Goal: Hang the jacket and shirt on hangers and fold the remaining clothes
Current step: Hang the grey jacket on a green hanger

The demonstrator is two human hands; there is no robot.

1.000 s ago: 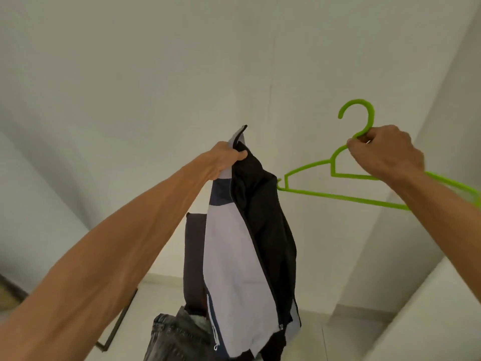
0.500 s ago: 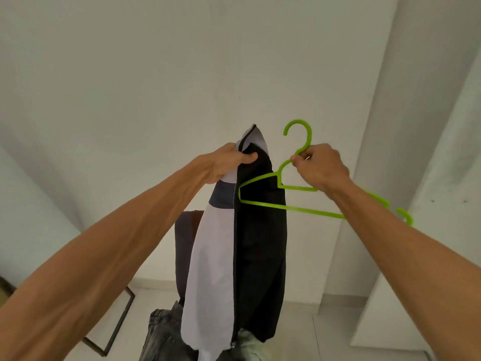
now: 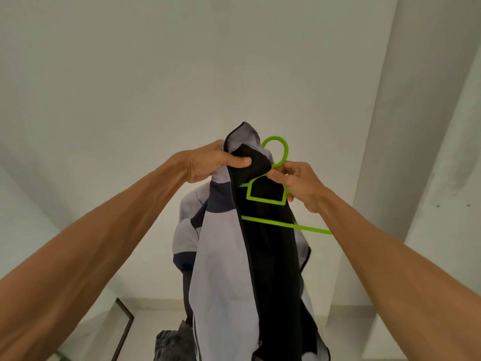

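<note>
A grey, navy and black jacket [image 3: 223,269] hangs in front of me, its black lining turned toward me. My left hand [image 3: 210,165] grips the jacket at its collar, thumb pressed on the black fabric. My right hand [image 3: 296,186] pinches the neck of a bright green plastic hanger [image 3: 265,199] just below its hook. The hanger's left end is tucked inside the jacket's opening, hidden by the cloth; its bottom bar runs right toward my forearm.
Dark grey jeans [image 3: 171,345] lie below the jacket at the bottom edge. A dark metal frame [image 3: 125,329] stands at the lower left. White walls surround me, with a white pillar [image 3: 385,152] on the right.
My right hand moved the hanger left until its left arm slid inside the jacket's opening. My left hand kept its grip on the collar and the jacket swung slightly.
</note>
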